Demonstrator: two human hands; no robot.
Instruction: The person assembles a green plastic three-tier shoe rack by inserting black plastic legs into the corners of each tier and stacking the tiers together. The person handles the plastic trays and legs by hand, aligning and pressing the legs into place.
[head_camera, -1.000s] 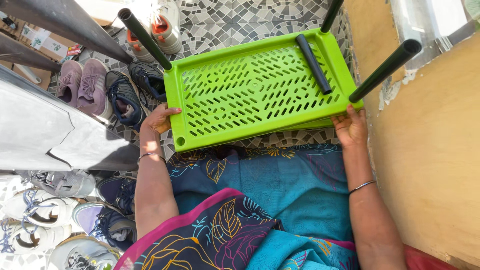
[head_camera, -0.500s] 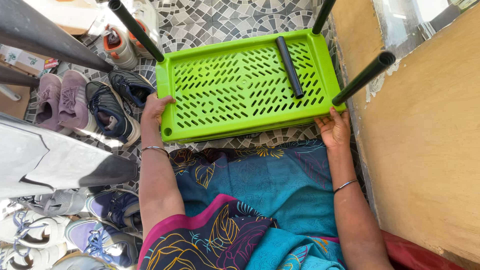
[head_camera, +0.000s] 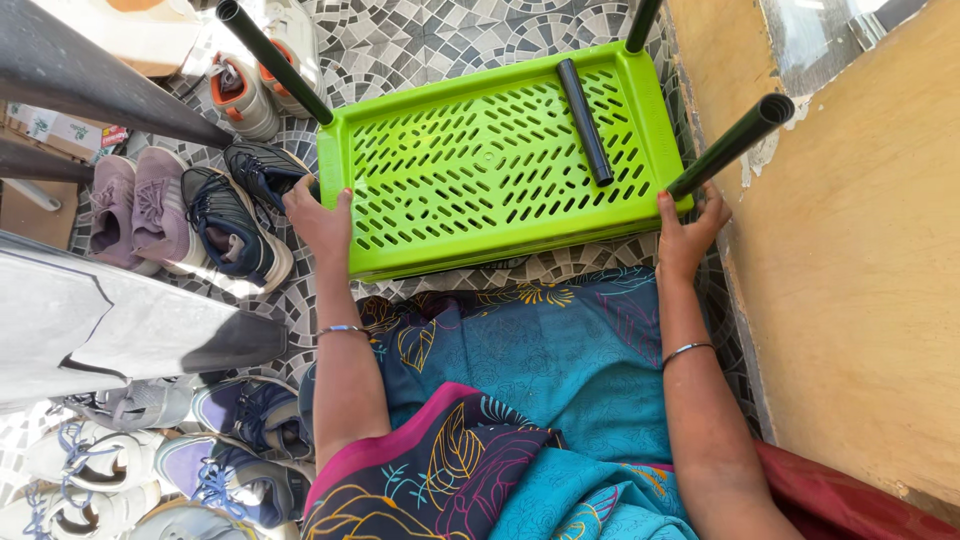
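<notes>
A bright green slotted plastic shelf (head_camera: 480, 160) lies flat above a patterned tile floor, with black tubes standing up from its corners. My left hand (head_camera: 320, 218) grips its near left corner. My right hand (head_camera: 687, 232) holds the near right corner, beside an upright black tube (head_camera: 730, 147). A loose black tube (head_camera: 585, 122) lies on the shelf's right part. Another tube (head_camera: 275, 62) rises at the far left corner. My lap, in blue and dark floral cloth, is just below the shelf.
Shoes (head_camera: 200, 215) crowd the floor to the left, with more pairs (head_camera: 130, 450) at the lower left. A grey panel (head_camera: 110, 320) juts in from the left. A wooden board (head_camera: 860, 280) stands along the right side.
The shelf sits a little farther from me and more centred in view. Both hands stay on its near corners.
</notes>
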